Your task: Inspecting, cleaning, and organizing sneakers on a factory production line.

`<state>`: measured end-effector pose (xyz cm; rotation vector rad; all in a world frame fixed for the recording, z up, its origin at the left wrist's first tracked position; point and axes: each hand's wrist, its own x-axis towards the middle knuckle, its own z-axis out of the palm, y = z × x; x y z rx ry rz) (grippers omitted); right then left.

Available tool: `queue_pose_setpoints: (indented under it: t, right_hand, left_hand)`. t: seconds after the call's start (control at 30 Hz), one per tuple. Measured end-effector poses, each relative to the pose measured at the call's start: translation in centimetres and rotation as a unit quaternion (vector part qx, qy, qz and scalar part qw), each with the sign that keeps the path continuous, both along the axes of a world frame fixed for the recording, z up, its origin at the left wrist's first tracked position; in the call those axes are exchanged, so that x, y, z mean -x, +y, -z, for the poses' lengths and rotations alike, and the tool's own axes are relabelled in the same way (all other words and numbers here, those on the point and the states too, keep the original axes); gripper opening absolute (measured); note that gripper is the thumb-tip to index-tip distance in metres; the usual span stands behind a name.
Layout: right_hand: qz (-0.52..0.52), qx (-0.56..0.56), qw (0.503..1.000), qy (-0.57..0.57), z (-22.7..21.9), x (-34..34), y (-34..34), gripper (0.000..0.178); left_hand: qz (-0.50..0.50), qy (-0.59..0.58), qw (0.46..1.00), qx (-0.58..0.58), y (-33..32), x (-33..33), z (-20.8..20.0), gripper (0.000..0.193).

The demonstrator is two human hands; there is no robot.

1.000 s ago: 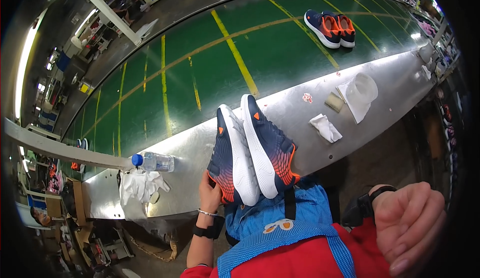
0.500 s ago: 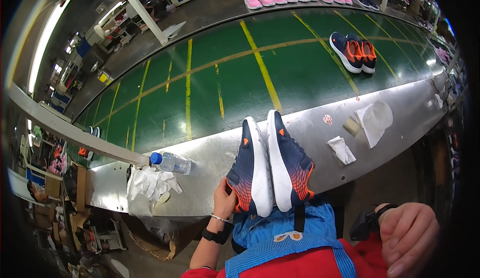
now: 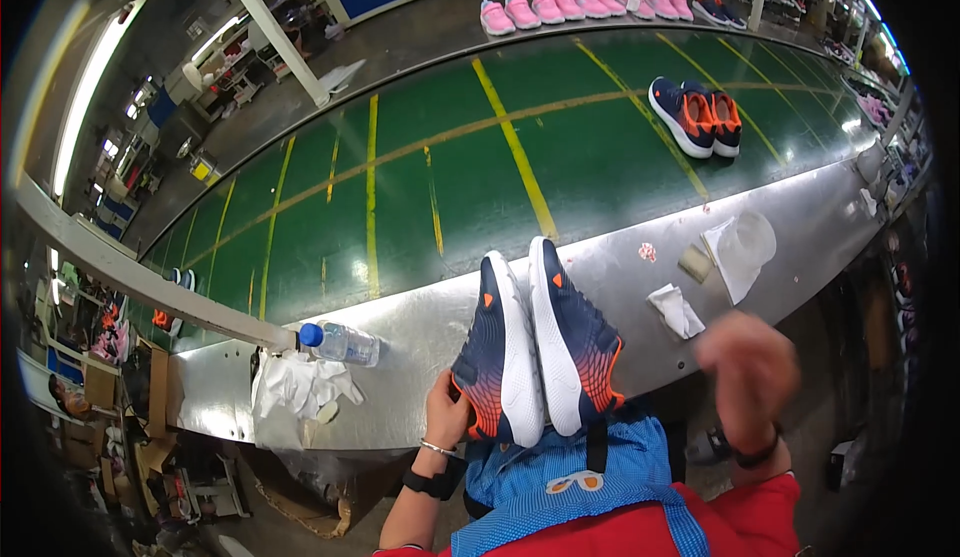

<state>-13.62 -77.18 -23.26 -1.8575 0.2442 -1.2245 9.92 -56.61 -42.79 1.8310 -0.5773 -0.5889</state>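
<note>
A pair of navy sneakers with orange heels lies sole to sole on the metal ledge's near edge, toes pointing away from me. At the heel of the left sneaker (image 3: 481, 352), my left hand (image 3: 447, 412) is closed on the shoe, with some fingers hidden behind it. The right sneaker (image 3: 582, 342) leans beside it, its white sole turned toward the other one. My right hand (image 3: 748, 369) is raised over the ledge's front edge, right of the shoes and near a crumpled white cloth (image 3: 676, 312). Motion smears its fingers, and nothing is clearly seen in it.
Beyond the metal ledge (image 3: 420, 357) runs a green belt (image 3: 420, 177) with yellow lines, carrying another navy-orange pair (image 3: 695, 117). Pink shoes (image 3: 585, 4) line the far side. A blue-capped bottle (image 3: 342, 344) and white cloths (image 3: 300, 387) lie left; a clear cup (image 3: 748, 239) sits right.
My right hand has swung up and inward from the lower right toward the ledge. The left hand stays at the left sneaker's heel, and the view has shifted slightly.
</note>
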Motion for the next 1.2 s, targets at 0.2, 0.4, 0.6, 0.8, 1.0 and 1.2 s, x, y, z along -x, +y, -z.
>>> queue_pose_setpoints:
  t: [0.2,0.4,0.6,0.8,1.0,1.2]
  right_hand:
    - [-0.059,-0.059,0.915,0.396,16.8,-0.2,-3.7,0.042]
    - [-0.131,-0.516,0.832,0.153,19.8,-2.7,-2.1,0.037]
    - [-0.248,-0.693,0.673,-0.069,17.4,-3.7,1.6,0.060]
    - [-0.259,-0.640,0.723,0.020,18.4,-3.4,0.6,0.039]
    - [-0.223,-0.645,0.728,0.073,20.7,-3.6,-0.7,0.038]
    - [-0.303,-0.543,0.782,-0.028,17.3,-2.9,-0.6,0.044]
  left_hand:
    - [0.017,0.001,1.000,0.016,0.1,-0.3,2.4,0.025]
    - [0.008,0.284,0.947,0.151,-0.5,0.8,-0.2,0.021]
    - [0.001,0.561,0.777,0.286,-0.4,2.9,1.2,0.047]
    - [0.027,0.544,0.792,0.274,-0.6,1.1,2.8,0.049]
    - [0.087,0.550,0.785,0.271,-1.4,-0.3,2.0,0.037]
    - [0.109,0.417,0.858,0.278,-1.5,0.1,-2.3,0.038]
